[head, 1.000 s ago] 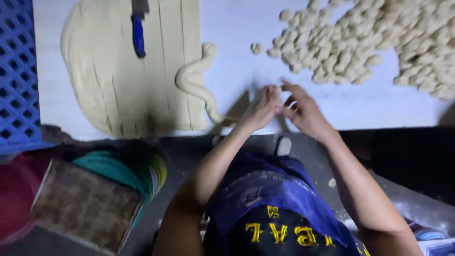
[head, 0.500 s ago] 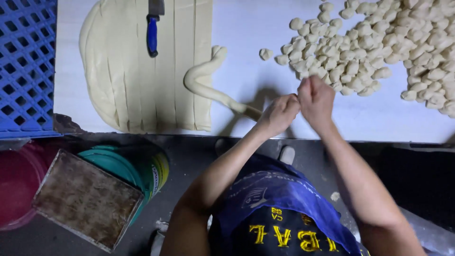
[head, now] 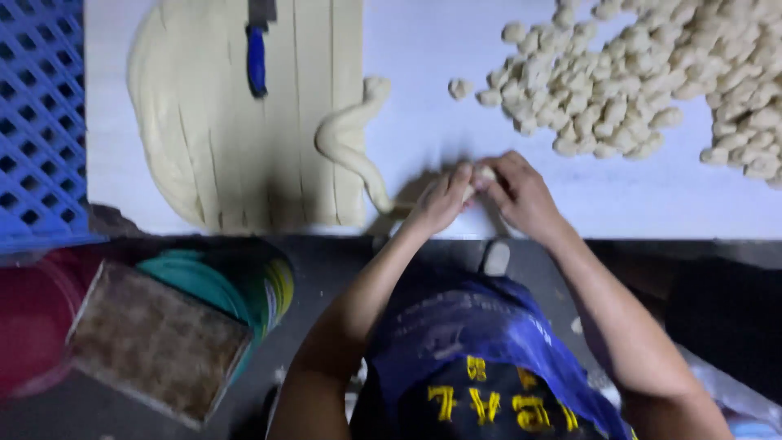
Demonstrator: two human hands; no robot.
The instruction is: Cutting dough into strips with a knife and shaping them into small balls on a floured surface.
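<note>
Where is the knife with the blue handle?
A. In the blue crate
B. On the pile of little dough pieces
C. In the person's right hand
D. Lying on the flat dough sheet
D: the knife lies on the flat dough sheet, away from both hands, which pinch the dough rope.

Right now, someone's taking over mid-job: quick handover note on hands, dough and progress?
Left hand and right hand meet at the table's near edge, pinching the end of a dough rope between their fingertips.
The rope trails back to the flat dough sheet, which is scored into strips; a blue-handled knife lies on it.
Done: a large pile of small dough pieces sits at the far right.
Left: the rest of this rope and the sheet's remaining strips.
</note>
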